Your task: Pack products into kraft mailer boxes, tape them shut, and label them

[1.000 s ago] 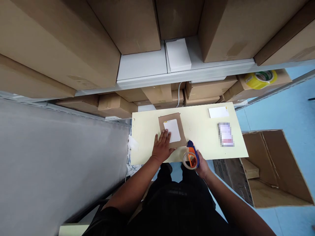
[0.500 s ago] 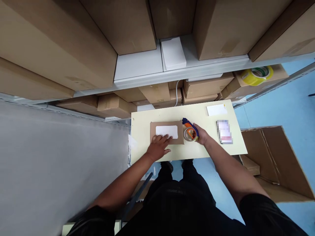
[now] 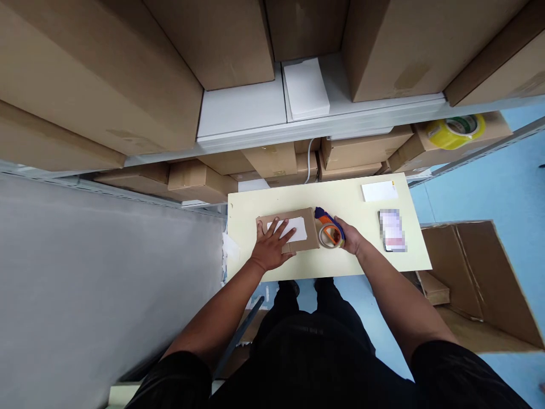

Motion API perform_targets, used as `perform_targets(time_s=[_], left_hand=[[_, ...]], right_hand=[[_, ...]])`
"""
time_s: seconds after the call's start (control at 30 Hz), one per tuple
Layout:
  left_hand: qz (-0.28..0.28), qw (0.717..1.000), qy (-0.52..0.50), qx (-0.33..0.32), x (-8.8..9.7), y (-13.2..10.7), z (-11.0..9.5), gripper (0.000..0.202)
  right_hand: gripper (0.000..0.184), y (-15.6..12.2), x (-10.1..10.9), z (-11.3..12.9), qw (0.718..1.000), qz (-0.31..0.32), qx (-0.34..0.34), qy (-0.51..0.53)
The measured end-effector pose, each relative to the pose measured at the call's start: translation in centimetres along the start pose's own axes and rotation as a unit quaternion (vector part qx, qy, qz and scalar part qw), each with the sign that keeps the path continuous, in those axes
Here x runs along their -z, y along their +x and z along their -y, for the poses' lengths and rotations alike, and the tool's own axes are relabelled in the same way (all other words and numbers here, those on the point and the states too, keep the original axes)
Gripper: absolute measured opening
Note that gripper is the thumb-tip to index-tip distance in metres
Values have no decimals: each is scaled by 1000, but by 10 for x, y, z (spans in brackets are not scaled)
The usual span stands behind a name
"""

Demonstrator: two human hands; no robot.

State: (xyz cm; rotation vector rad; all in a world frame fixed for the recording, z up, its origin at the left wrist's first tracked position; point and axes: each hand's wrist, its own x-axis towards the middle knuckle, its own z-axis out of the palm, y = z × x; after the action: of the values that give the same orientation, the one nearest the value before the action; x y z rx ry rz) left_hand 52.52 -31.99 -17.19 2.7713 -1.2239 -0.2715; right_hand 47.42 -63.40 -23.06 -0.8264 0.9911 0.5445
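A small cardboard box lies on the pale yellow table, slightly turned. On its top is a white label. My left hand rests on the box with fingers spread, covering the label's left part and the box's lower left corner. My right hand is wrapped round a blue and orange tape dispenser that carries a roll of tape. The dispenser's blue tip is right beside the box's right edge; I cannot tell whether they touch.
A phone and a white stack of paper lie on the table's right. Shelves with cartons stand behind, holding a yellow tape roll. A large open carton sits on the floor at right; a grey wall is at left.
My left hand has slid left and its fingers have spread. The box has turned a little and shifted slightly left. My right hand still holds the tape dispenser beside it.
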Motion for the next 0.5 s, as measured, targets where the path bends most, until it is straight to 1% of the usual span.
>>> perform_targets(time_s=[0.07,0.17,0.2,0.23,0.3,0.33,0.37,0.4,0.43,0.5], left_hand=[[0,1000,0,12,-1,1,-2,80],[-11,999,-3,40,-3,7,-11,78],[-16,999,-5,48,-4,9,-15,78],[-21,998,-8,55,-6,11,-21,78],[-32,997,-11,72,-7,12,-35,79],[-37,996,-12,85,-8,12,-42,80],[-40,994,-12,100,-8,10,-49,82],[-42,992,-12,115,-8,7,-55,84],[-39,992,-13,123,-8,3,-59,87],[-17,994,-14,111,-7,-7,-62,94]], right_hand=[[42,-16,16,-21,1000,8,-10,29],[38,-43,34,-65,997,-24,-12,67],[37,-51,35,-82,996,-33,-17,79],[37,-57,32,-99,995,-24,-21,95],[41,-63,19,-126,991,-19,-6,135],[43,-62,9,-134,989,-13,-1,146],[44,-59,0,-137,988,-5,7,152],[45,-55,-10,-135,987,1,18,157],[46,-49,-17,-127,986,6,28,163],[48,-35,-26,-99,983,9,40,178]])
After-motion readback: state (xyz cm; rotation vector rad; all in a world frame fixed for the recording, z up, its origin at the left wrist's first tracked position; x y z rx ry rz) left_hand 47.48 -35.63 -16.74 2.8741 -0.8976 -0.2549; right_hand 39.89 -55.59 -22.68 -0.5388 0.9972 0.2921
